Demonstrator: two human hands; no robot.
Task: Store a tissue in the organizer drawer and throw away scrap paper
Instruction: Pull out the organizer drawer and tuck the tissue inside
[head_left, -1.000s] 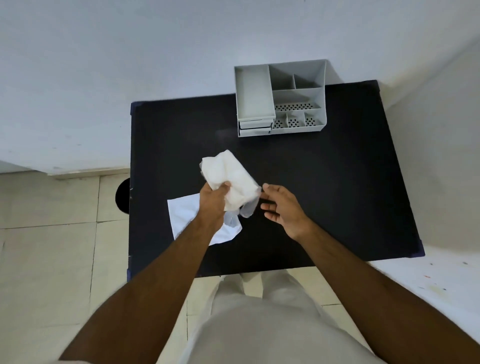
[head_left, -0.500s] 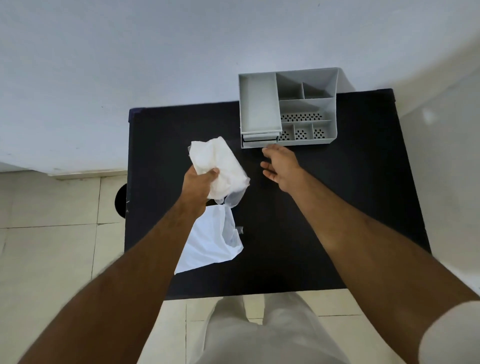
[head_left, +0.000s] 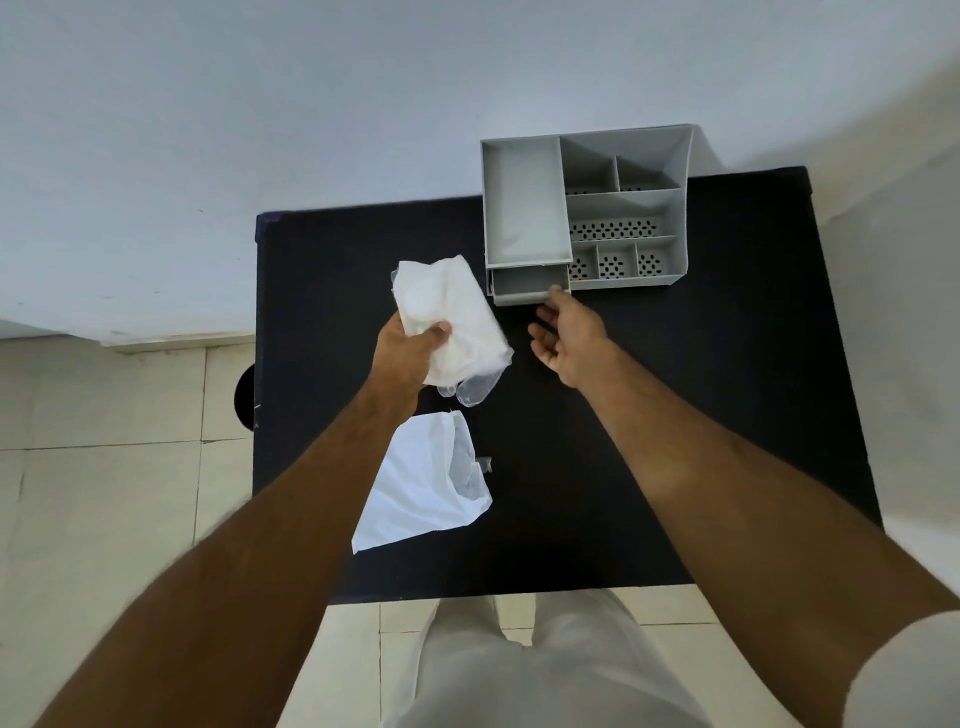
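The left hand is gripping a crumpled, soft white tissue above the matte black table. The right hand, fingers loose, is touching the grey plastic organizer's slightly open drawer.

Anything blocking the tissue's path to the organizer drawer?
Nothing lies on the table between the tissue in the left hand and the drawer. The drawer is only slightly open; the right hand is at its front.
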